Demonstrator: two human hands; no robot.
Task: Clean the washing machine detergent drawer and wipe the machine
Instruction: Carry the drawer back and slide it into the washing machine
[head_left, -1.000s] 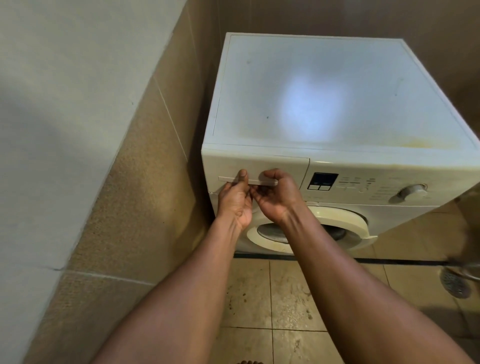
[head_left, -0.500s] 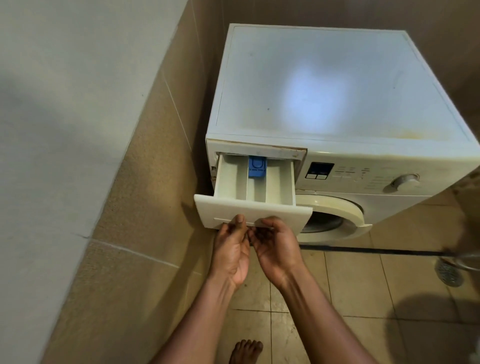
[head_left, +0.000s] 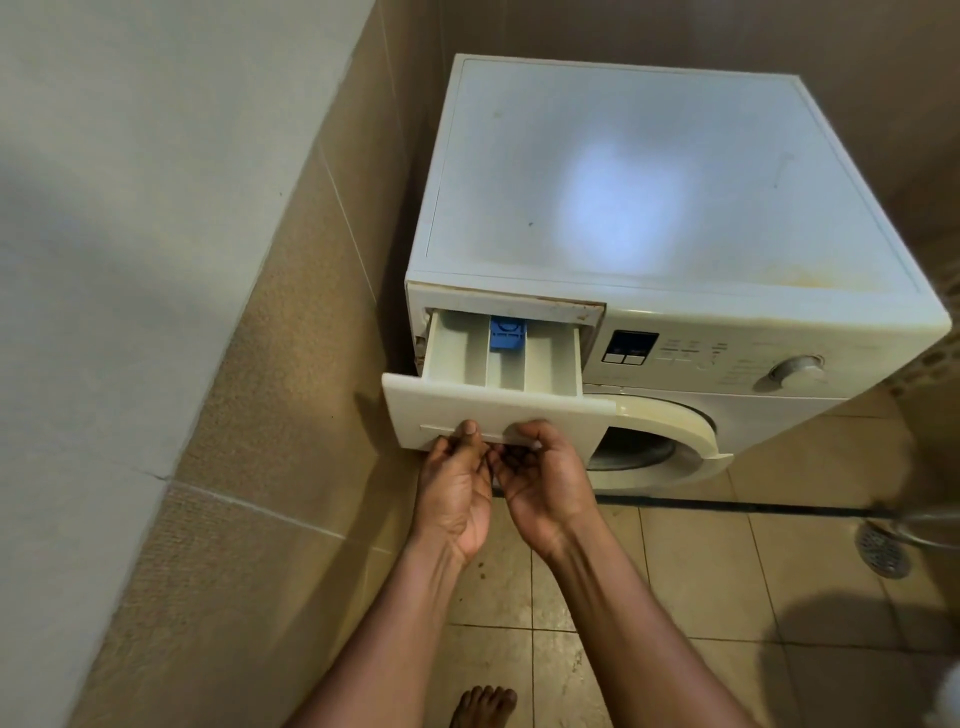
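Shut a second ago, the drawer (head_left: 498, 410), at 9 o'clock from the dial (head_left: 795, 370), is now out. The left hand (head_left: 457, 493) and right hand (head_left: 545, 483) both grip its handle (head_left: 441, 429), and it looks ready for cleaning.

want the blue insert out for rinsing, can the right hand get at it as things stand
Probably yes. The detergent drawer is pulled out and nothing covers the blue insert at the back of its middle compartment; the right hand would have to let go of the drawer.
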